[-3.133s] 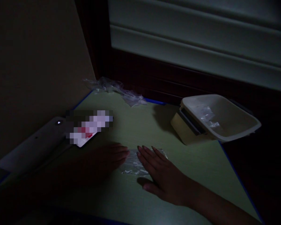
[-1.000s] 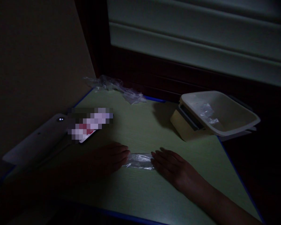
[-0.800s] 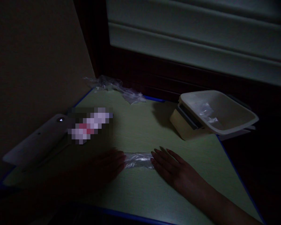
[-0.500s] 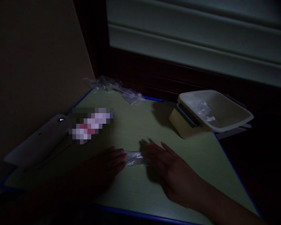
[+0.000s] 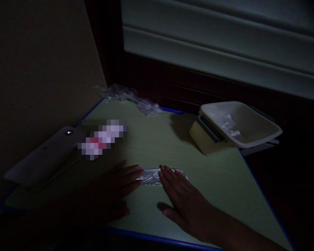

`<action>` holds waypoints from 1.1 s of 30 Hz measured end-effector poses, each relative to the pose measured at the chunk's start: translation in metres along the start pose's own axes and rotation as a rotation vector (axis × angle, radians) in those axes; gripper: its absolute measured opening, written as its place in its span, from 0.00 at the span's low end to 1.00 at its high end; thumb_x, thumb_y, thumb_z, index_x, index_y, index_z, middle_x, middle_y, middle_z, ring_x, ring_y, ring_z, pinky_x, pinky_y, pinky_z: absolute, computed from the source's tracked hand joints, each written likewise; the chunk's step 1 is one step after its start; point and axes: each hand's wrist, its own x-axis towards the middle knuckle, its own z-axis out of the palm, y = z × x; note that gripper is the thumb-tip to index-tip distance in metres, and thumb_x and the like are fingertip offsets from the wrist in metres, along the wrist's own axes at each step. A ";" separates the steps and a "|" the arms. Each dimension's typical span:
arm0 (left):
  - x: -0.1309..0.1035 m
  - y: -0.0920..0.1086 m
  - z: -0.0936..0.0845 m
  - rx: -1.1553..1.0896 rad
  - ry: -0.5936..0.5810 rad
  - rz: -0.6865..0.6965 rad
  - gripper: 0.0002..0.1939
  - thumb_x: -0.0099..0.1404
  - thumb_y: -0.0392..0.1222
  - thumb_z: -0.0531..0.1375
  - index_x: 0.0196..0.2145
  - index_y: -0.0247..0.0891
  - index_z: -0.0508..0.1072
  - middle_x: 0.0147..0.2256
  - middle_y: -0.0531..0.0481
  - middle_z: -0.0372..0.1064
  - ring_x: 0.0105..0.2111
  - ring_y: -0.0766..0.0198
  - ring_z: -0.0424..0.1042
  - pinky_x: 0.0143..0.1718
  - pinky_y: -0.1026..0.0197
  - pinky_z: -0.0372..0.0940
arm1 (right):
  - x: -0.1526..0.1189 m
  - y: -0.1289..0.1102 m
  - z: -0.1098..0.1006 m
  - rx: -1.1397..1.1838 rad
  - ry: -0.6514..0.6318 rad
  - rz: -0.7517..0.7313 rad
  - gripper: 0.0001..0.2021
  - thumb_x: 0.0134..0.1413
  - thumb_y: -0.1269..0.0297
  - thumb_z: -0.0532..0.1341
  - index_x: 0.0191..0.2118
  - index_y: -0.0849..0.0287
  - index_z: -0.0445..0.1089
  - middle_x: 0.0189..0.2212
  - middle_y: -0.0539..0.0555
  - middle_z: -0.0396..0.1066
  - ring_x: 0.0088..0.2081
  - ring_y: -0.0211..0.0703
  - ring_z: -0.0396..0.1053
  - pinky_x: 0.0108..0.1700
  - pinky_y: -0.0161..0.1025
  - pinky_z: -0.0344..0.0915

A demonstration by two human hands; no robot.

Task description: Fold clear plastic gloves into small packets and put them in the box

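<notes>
A clear plastic bag, folded into a narrow strip, lies flat on the pale green table. My left hand rests with its fingers stretched out, the tips on the strip's left end. Across the strip's right part lies my right hand, fingers straight and side by side, thumb apart and lower on the table. Its fingers cover part of the plastic, and a bit of the strip shows beyond them. Neither hand grips anything. The light is dim, and the left hand is mostly in shadow.
At the back right stands a cream plastic container with clear plastic pieces inside. Crumpled clear plastic bags lie along the back edge. On the left are a grey-white flat object and a blurred-out item. A wall borders the left side.
My right hand has come down flat onto the strip, its thumb now spread away from the fingers. The strip's right end has come into sight. My left hand has spread slightly, its thumb now showing.
</notes>
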 end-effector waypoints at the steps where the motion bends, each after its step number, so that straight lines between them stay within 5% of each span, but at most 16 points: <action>1: 0.001 0.000 0.000 -0.001 -0.001 -0.001 0.30 0.68 0.48 0.53 0.63 0.34 0.51 0.64 0.38 0.47 0.65 0.52 0.42 0.65 0.44 0.37 | -0.007 0.004 0.000 -0.023 0.010 0.013 0.35 0.64 0.58 0.52 0.67 0.72 0.37 0.66 0.69 0.41 0.67 0.54 0.36 0.62 0.56 0.53; 5: 0.001 0.000 0.000 0.019 -0.003 -0.010 0.31 0.67 0.49 0.55 0.63 0.36 0.52 0.63 0.39 0.50 0.64 0.51 0.46 0.64 0.43 0.38 | -0.021 0.014 -0.005 -0.074 0.032 0.048 0.32 0.64 0.62 0.51 0.67 0.68 0.36 0.65 0.67 0.45 0.67 0.52 0.39 0.62 0.57 0.53; 8: 0.001 0.000 0.002 0.064 0.029 0.010 0.32 0.67 0.51 0.55 0.63 0.35 0.53 0.63 0.38 0.50 0.64 0.49 0.47 0.64 0.43 0.39 | -0.014 0.014 -0.010 -0.108 0.121 0.068 0.28 0.63 0.63 0.52 0.66 0.66 0.46 0.64 0.67 0.50 0.65 0.55 0.46 0.60 0.58 0.55; 13: 0.010 0.014 0.006 0.214 0.075 0.010 0.31 0.66 0.55 0.54 0.58 0.31 0.59 0.57 0.35 0.59 0.57 0.44 0.56 0.59 0.41 0.48 | 0.012 -0.003 -0.014 -0.187 0.240 -0.046 0.17 0.58 0.74 0.55 0.53 0.67 0.67 0.42 0.63 0.75 0.42 0.51 0.73 0.43 0.47 0.72; 18: 0.023 0.039 0.012 0.297 0.019 -0.003 0.30 0.65 0.57 0.52 0.55 0.31 0.62 0.52 0.34 0.64 0.48 0.46 0.64 0.48 0.45 0.60 | 0.024 -0.005 -0.008 -0.262 0.226 -0.131 0.15 0.57 0.76 0.56 0.51 0.68 0.69 0.44 0.62 0.75 0.45 0.51 0.72 0.44 0.46 0.71; 21: 0.024 0.045 0.014 0.278 0.134 0.073 0.20 0.68 0.46 0.52 0.53 0.34 0.64 0.50 0.38 0.67 0.47 0.51 0.65 0.47 0.49 0.62 | 0.022 0.003 -0.005 -0.227 0.237 -0.148 0.14 0.55 0.75 0.61 0.48 0.67 0.70 0.45 0.62 0.74 0.48 0.52 0.71 0.48 0.47 0.69; 26: 0.029 0.023 0.010 0.356 0.252 0.128 0.15 0.68 0.29 0.48 0.48 0.33 0.68 0.46 0.43 0.70 0.47 0.55 0.66 0.49 0.52 0.60 | 0.016 0.017 -0.003 -0.167 0.274 -0.140 0.12 0.59 0.74 0.58 0.48 0.63 0.71 0.46 0.58 0.74 0.48 0.48 0.70 0.51 0.49 0.67; 33: 0.058 0.003 -0.001 0.360 0.107 0.177 0.13 0.68 0.29 0.48 0.41 0.30 0.72 0.41 0.40 0.73 0.43 0.55 0.69 0.46 0.55 0.64 | 0.016 0.022 0.000 -0.075 0.318 -0.135 0.12 0.61 0.74 0.54 0.48 0.63 0.70 0.46 0.57 0.74 0.49 0.47 0.70 0.50 0.48 0.68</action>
